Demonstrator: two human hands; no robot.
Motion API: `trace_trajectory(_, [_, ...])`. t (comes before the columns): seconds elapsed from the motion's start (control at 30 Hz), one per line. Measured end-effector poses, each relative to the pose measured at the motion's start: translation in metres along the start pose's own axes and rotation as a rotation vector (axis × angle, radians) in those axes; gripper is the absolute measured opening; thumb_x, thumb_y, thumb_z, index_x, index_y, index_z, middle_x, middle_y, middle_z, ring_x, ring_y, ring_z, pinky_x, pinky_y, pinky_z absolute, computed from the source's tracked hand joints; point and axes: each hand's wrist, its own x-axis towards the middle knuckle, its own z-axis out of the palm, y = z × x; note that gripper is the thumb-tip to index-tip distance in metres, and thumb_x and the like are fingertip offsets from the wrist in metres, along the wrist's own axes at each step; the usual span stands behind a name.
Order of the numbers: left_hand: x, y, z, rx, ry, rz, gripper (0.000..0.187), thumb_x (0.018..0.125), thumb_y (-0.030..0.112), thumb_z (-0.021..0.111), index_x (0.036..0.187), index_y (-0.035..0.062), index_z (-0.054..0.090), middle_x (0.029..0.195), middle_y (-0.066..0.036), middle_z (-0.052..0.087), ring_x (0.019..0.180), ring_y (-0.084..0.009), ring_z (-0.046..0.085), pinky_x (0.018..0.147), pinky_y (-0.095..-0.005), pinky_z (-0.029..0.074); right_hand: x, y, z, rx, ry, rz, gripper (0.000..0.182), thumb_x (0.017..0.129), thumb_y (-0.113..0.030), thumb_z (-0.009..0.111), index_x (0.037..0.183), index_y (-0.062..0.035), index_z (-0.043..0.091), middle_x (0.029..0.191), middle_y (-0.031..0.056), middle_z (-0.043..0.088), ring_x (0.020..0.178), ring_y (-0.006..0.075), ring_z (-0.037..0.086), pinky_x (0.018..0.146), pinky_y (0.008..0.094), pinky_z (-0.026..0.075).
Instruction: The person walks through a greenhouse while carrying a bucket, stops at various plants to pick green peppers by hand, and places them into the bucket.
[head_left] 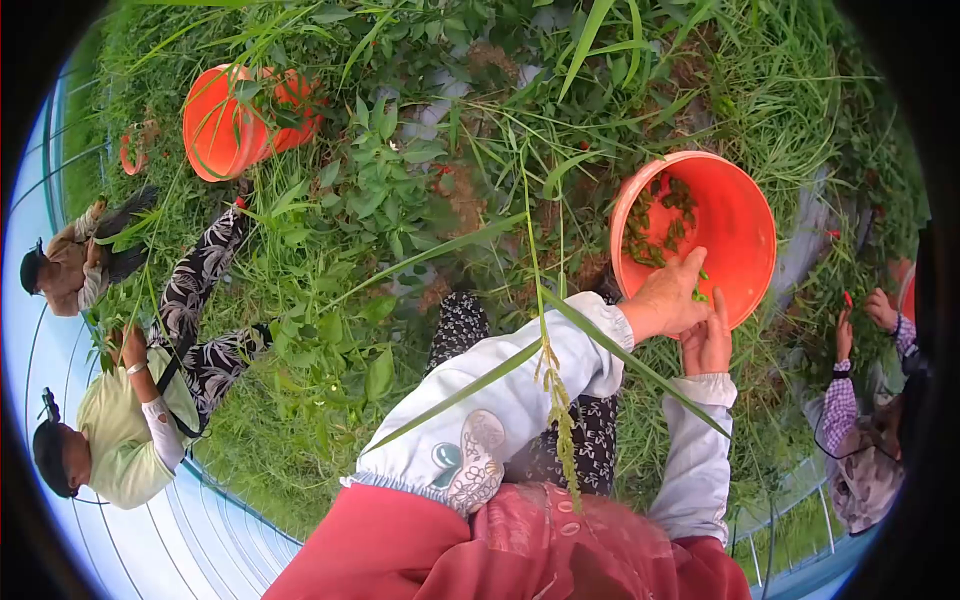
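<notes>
An orange bucket (745, 215) tilts toward me in the grass, with several small green peppers (675, 210) along its inner wall. My left hand (665, 297) reaches over the near rim, its fingers closed around green peppers (700, 296) that peek out at the fingertips. Right beside it, at the bucket's lower rim, is my right hand (708, 340), fingers stretched upward and close against the left hand. Pale sleeve covers are on both forearms. A long grass stalk (540, 270) crosses in front of my left arm.
Leafy pepper plants (385, 190) and tall grass surround me. Two more orange buckets (220, 125) lie at the upper left. One person (125, 430) bends at the left, another (75, 265) farther off; a third person's hand (845, 335) is near a red pepper at the right.
</notes>
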Motion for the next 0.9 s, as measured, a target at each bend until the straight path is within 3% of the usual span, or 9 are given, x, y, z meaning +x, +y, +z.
trace_trajectory(0.17, [0.045, -0.007, -0.048, 0.160, -0.185, 0.081, 0.021, 0.075, 0.015, 0.052, 0.090, 0.0022, 0.060, 0.078, -0.018, 0.061, 0.080, -0.0340, 0.060, 0.074, -0.0408, 0.047, 0.016, 0.003, 0.003, -0.091, 0.132, 0.008, 0.045, 0.087, -0.007, 0.046, 0.131, -0.0063, 0.035, 0.107, 0.0137, 0.055, 0.090, 0.0208, 0.059, 0.074, 0.0302, 0.051])
trace_trajectory(0.3, [0.064, -0.050, -0.144, 0.409, 0.056, -0.010, 0.017, 0.075, 0.018, 0.051, 0.080, 0.0065, 0.062, 0.075, -0.016, 0.062, 0.074, -0.0345, 0.060, 0.069, -0.0416, 0.048, 0.009, 0.023, 0.008, -0.195, 0.048, 0.042, 0.036, 0.087, -0.010, 0.050, 0.121, -0.0032, 0.045, 0.102, 0.0118, 0.059, 0.081, 0.0158, 0.059, 0.068, 0.0250, 0.049])
trace_trajectory(0.37, [0.061, -0.080, -0.201, 0.862, 0.021, -0.126, 0.020, 0.075, 0.020, 0.053, 0.086, 0.0053, 0.061, 0.089, -0.015, 0.062, 0.087, -0.0323, 0.058, 0.077, -0.0408, 0.046, -0.001, 0.032, 0.029, -0.235, -0.001, 0.068, 0.032, 0.087, -0.009, 0.050, 0.117, -0.0020, 0.047, 0.099, 0.0107, 0.059, 0.077, 0.0140, 0.058, 0.066, 0.0239, 0.048])
trace_trajectory(0.43, [0.042, -0.133, -0.258, 1.247, -0.080, -0.287, 0.045, 0.076, 0.030, 0.061, 0.114, 0.0081, 0.050, 0.111, -0.016, 0.052, 0.109, -0.0356, 0.046, 0.092, -0.0428, 0.038, -0.012, 0.042, 0.052, -0.284, -0.040, 0.091, 0.028, 0.087, -0.009, 0.050, 0.114, -0.0008, 0.050, 0.096, 0.0096, 0.060, 0.074, 0.0122, 0.058, 0.064, 0.0228, 0.047])
trace_trajectory(0.5, [0.015, -0.125, -0.300, 1.377, -0.272, -0.667, 0.079, 0.074, 0.042, 0.065, 0.136, 0.0157, 0.026, 0.129, -0.020, 0.037, 0.122, -0.0366, 0.033, 0.096, -0.0441, 0.036, -0.021, 0.050, 0.075, -0.374, -0.213, 0.107, 0.025, 0.087, -0.008, 0.049, 0.111, -0.0005, 0.051, 0.093, 0.0078, 0.060, 0.073, 0.0108, 0.057, 0.063, 0.0218, 0.046])
trace_trajectory(0.6, [-0.039, -0.164, -0.341, 1.335, -0.430, -0.918, 0.083, 0.073, 0.046, 0.065, 0.138, 0.0165, 0.022, 0.131, -0.019, 0.037, 0.117, -0.0353, 0.043, 0.091, -0.0425, 0.042, -0.029, 0.059, 0.111, -0.437, -0.313, 0.111, 0.023, 0.088, -0.007, 0.047, 0.110, -0.0018, 0.052, 0.090, 0.0055, 0.060, 0.072, 0.0091, 0.056, 0.063, 0.0214, 0.046])
trace_trajectory(0.67, [-0.081, -0.218, -0.350, 1.293, -0.430, -0.988, 0.072, 0.076, 0.041, 0.064, 0.134, 0.0137, 0.030, 0.125, -0.017, 0.045, 0.111, -0.0320, 0.050, 0.086, -0.0437, 0.044, -0.028, 0.064, 0.130, -0.481, -0.358, 0.077, 0.023, 0.087, -0.007, 0.048, 0.109, -0.0023, 0.053, 0.090, 0.0058, 0.060, 0.073, 0.0098, 0.057, 0.064, 0.0219, 0.046])
trace_trajectory(0.8, [-0.156, -0.261, -0.323, 1.303, -0.515, -0.700, 0.033, 0.084, 0.017, 0.042, 0.112, -0.0004, 0.048, 0.086, -0.018, 0.064, 0.082, -0.0321, 0.062, 0.072, -0.0390, 0.050, -0.025, 0.078, 0.173, -0.626, -0.524, -0.020, 0.023, 0.085, -0.008, 0.049, 0.108, -0.0037, 0.053, 0.089, 0.0071, 0.061, 0.075, 0.0106, 0.058, 0.067, 0.0238, 0.047])
trace_trajectory(0.9, [-0.180, -0.279, -0.291, 1.242, -0.486, -0.678, 0.034, 0.083, 0.013, 0.042, 0.114, -0.0009, 0.047, 0.089, -0.021, 0.062, 0.081, -0.0310, 0.062, 0.070, -0.0379, 0.051, -0.022, 0.114, 0.207, -0.786, -0.658, -0.176, 0.024, 0.082, -0.010, 0.052, 0.106, -0.0046, 0.054, 0.091, 0.0113, 0.062, 0.078, 0.0217, 0.062, 0.070, 0.0298, 0.049])
